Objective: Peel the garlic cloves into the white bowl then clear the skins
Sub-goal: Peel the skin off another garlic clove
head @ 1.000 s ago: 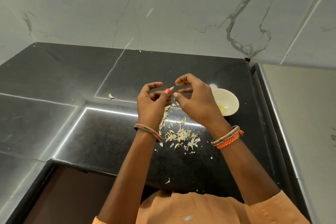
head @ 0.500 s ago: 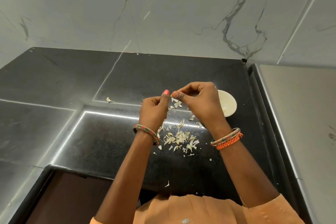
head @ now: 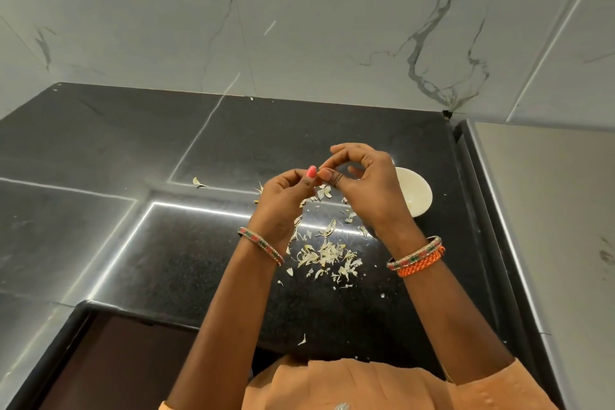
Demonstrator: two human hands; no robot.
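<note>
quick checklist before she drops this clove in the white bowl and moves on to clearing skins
1. Clove held securely: cannot tell. The left hand and right hand meet fingertip to fingertip, but the clove itself is hidden between them.
2. Clove fully peeled: cannot tell, for the same reason.
3. White bowl within reach and upright: ok. It sits on the black counter just beyond the right hand, open side up.
4. Path to the bowl free: ok, nothing stands between the right hand and its rim.
5. Skins gathered for clearing: not ok. The pile of skins lies loose under the wrists, and a stray skin lies off to the left.
</note>
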